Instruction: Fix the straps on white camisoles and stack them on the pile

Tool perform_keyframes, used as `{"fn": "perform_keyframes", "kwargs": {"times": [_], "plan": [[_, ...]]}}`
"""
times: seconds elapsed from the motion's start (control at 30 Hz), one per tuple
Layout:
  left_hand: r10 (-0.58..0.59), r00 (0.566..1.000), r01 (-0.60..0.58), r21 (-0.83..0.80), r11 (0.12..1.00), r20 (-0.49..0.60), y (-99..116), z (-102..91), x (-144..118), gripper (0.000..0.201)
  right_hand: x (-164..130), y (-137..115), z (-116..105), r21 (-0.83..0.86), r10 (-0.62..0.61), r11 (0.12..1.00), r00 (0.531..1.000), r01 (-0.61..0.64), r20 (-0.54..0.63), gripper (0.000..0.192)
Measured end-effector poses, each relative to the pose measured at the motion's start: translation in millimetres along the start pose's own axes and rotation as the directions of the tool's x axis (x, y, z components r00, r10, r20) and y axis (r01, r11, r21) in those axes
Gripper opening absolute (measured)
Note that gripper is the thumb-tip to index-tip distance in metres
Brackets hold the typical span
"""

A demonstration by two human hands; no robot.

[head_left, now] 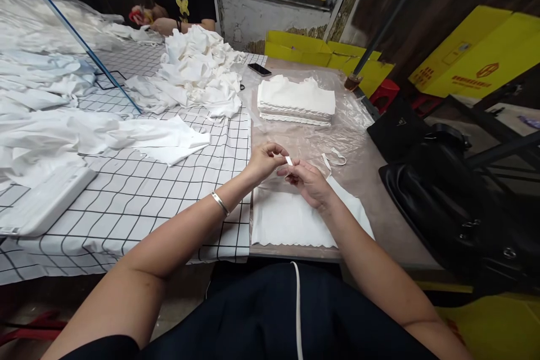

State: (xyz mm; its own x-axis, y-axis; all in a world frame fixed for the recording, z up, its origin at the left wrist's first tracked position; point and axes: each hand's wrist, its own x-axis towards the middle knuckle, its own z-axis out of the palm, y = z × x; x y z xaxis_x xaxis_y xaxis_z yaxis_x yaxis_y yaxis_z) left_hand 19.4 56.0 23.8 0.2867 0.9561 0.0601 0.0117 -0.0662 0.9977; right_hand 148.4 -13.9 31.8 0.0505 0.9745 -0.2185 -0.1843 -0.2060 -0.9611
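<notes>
Head view: our left hand [265,161] and right hand [311,181] pinch a white strip [289,161], seemingly cloth; red-printed yellow box [472,48], two o'clock!

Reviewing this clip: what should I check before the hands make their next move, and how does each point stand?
1. Strip held: ok, pinched where the fingers of the left hand and right hand meet.
2. Marking on the strip: cannot tell, too small to read.
3. Cloth laid out on the table: ok, spread below the hands.
4. Cloth fully visible: not ok, the right arm covers part of it.
5. Strap straight: not ok, it curls beyond the cloth.
6. Stack away from the hands: ok, it lies farther back, apart from them.
</notes>
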Motion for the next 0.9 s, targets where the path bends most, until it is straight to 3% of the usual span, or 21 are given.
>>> {"fn": "perform_keyframes", "kwargs": {"times": [0.13,0.33,0.5,0.63,0.77,0.9], "plan": [[-0.111,0.994,0.11,-0.085,0.99,-0.009,-3,-3.8,13,0.01,-16,-6,-3,-0.092,0.162,0.984,0.979,-0.151,0.128,0.033],[-0.09,0.995,0.086,-0.063,0.994,-0.053,-17,-13.3,38,0.012,-46,-9,-24,-0.239,0.336,0.929,0.913,-0.282,0.232,0.037],[-0.081,0.993,0.089,0.096,0.991,-0.083,-29,-12.4,48,0.011,-56,-4,-37,-0.219,0.43,0.896,0.875,-0.385,0.221,0.035],[-0.067,0.994,0.088,0.247,0.965,-0.092,-28,-8.2,50,0.009,-55,-1,-35,-0.134,0.43,0.902,0.881,-0.411,0.195,0.034],[-0.056,0.995,0.089,0.48,0.873,-0.084,-18,-10.6,45,0.011,-51,-2,-32,-0.09,0.417,0.909,0.885,-0.407,0.205,0.035],[0.085,0.995,-0.013,0.741,0.672,-0.06,-3,-12.5,12,0.027,-42,-4,-36,-0.076,0.314,0.948,0.947,-0.308,0.07,0.033]]}}
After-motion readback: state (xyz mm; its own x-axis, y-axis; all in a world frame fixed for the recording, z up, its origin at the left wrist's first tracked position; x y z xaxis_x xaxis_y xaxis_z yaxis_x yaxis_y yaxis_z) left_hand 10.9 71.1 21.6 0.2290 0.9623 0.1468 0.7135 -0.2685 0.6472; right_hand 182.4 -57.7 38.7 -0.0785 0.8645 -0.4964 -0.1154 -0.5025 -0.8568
